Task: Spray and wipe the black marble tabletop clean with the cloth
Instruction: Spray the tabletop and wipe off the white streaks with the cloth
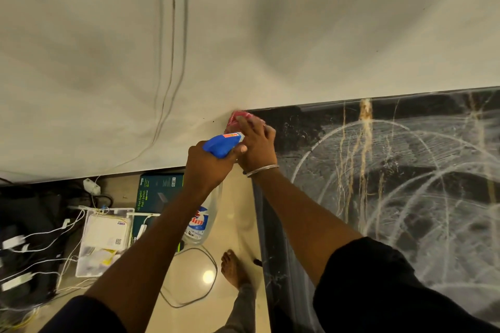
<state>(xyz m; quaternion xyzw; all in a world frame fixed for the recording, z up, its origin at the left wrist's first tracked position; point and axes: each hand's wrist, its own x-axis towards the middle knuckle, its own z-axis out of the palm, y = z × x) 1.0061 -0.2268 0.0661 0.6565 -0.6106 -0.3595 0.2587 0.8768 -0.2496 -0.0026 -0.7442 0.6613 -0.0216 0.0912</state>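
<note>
The black marble tabletop (392, 170) fills the right side, streaked with white arcs of wet cleaner and gold veins. My right hand (257, 146) presses a pink cloth (238, 117) onto the far left corner of the top, against the wall. My left hand (208, 167) grips a clear spray bottle (201, 222) by its blue trigger head (221, 143), held just left of the table edge and touching my right hand. The bottle hangs down over the floor.
A pale wall (270, 35) runs behind the table, with cables down it. On the floor to the left lie a green network-switch box (159, 192), a white router tray (102, 240), chargers and loose cables. My bare foot (232, 267) stands beside the table edge.
</note>
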